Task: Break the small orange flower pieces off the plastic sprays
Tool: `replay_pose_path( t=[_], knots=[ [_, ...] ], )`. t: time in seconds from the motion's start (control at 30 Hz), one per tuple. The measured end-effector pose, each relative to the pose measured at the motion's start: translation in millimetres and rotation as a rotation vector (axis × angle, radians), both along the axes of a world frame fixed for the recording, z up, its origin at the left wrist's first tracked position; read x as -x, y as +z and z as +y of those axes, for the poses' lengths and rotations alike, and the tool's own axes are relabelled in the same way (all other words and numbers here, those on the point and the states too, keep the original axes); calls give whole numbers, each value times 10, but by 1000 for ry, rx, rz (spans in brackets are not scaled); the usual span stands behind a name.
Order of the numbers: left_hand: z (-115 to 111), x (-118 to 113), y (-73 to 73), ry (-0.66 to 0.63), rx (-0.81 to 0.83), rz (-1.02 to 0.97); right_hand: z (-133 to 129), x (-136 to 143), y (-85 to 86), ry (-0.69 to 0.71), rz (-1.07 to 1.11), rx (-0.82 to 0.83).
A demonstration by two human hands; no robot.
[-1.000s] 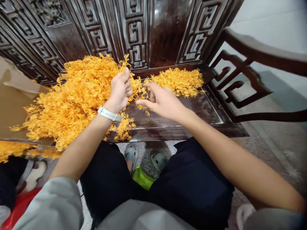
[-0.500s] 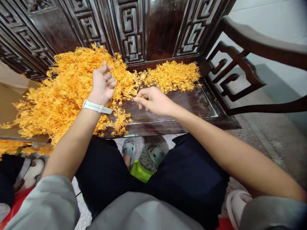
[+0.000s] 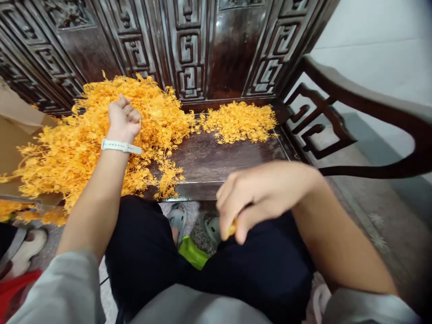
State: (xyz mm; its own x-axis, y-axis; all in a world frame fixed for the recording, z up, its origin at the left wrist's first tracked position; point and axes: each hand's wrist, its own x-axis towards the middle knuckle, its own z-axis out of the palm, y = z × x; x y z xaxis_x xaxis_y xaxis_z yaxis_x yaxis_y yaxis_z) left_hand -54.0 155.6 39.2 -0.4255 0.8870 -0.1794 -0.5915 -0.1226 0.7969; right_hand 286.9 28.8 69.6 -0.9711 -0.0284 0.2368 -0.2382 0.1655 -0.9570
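Observation:
A big heap of orange plastic flower sprigs (image 3: 84,135) covers the left part of the dark wooden bench (image 3: 222,159). Over this heap my left hand (image 3: 123,119) is closed, a white watch band (image 3: 121,146) around its wrist. A thin orange strand shows beside its fingers, but what they hold is hidden. My right hand (image 3: 259,193), slightly blurred, is above my right thigh in front of the bench. Its thumb and fingers pinch a small orange plastic piece (image 3: 231,228), mostly covered by the fingers. A smaller pile of orange sprigs (image 3: 241,121) lies at the bench's back right.
The carved backrest (image 3: 189,49) rises behind the heap, and a curved armrest (image 3: 364,108) closes off the right side. A cardboard box (image 3: 16,148) stands at the left. Something bright green (image 3: 193,253) lies on the floor between my legs, by grey clogs (image 3: 177,218).
My right hand has left the heap's right edge and come toward me over my thigh, a small orange piece in its fingers. My left hand has shifted a little left, still closed.

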Motion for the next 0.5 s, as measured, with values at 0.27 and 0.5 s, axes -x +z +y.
replay_pose_path(
  t=[0.27,0.5],
  knots=[
    [-90,-469,-130,-255,14,161,674,-120,-344,-1135,91,508],
    [-493,-1139,-77,-511,-38,255,651,-52,-650,-1241,-37,-175]
  ],
)
